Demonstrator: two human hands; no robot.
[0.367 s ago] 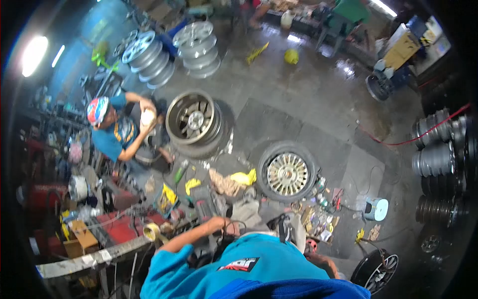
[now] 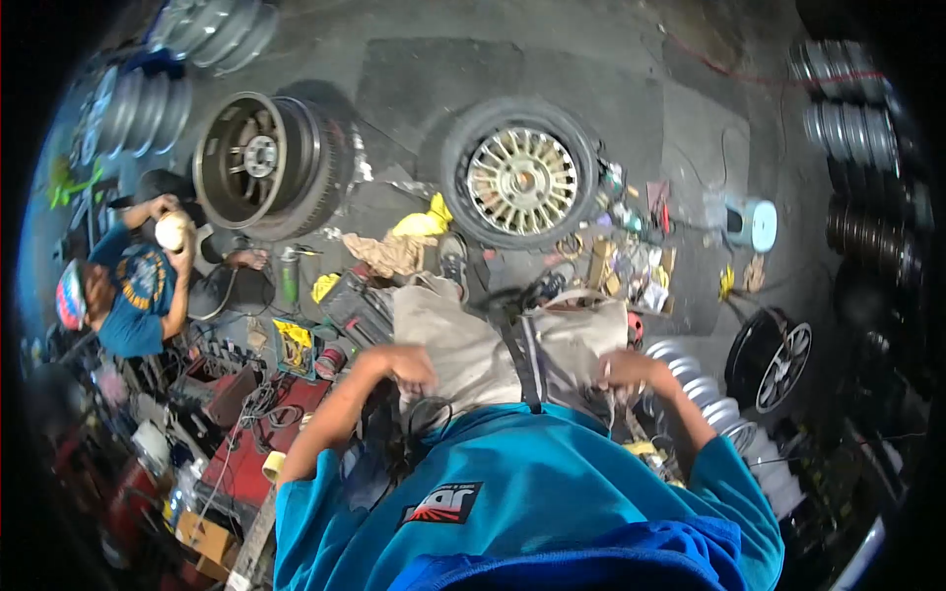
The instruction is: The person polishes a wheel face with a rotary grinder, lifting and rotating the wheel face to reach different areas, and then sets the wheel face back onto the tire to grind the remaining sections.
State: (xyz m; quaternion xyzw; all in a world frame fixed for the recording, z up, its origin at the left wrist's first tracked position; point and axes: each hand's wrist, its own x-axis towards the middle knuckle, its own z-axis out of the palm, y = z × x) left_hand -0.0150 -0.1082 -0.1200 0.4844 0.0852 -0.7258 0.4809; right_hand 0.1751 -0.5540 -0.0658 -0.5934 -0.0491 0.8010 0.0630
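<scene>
My left hand (image 2: 411, 366) is at the left thigh of my light trousers (image 2: 443, 335), its fingers bent and smeared by motion. At the other hip, my right hand (image 2: 627, 369) has its fingers curled in against the trouser fabric; whatever is in them is too small to make out. A dark strap (image 2: 520, 355) hangs down the front of the trousers between the hands. Beyond my shoes lies a tyre (image 2: 456, 187) fitted with a multi-spoke wheel rim (image 2: 522, 182).
A bare wheel rim (image 2: 246, 163) rests on a tyre at left, beside a seated person (image 2: 143, 286) holding a round pale object (image 2: 171, 232). Boxed small parts (image 2: 631, 271), a blue stool (image 2: 757, 225), a black wheel (image 2: 769, 360) and stacked rims (image 2: 852, 133) are at right.
The view has tipped downward, so the floor things sit higher in it. My right hand, partly hidden low at my side before, is now up at my hip; my left hand is over my thigh.
</scene>
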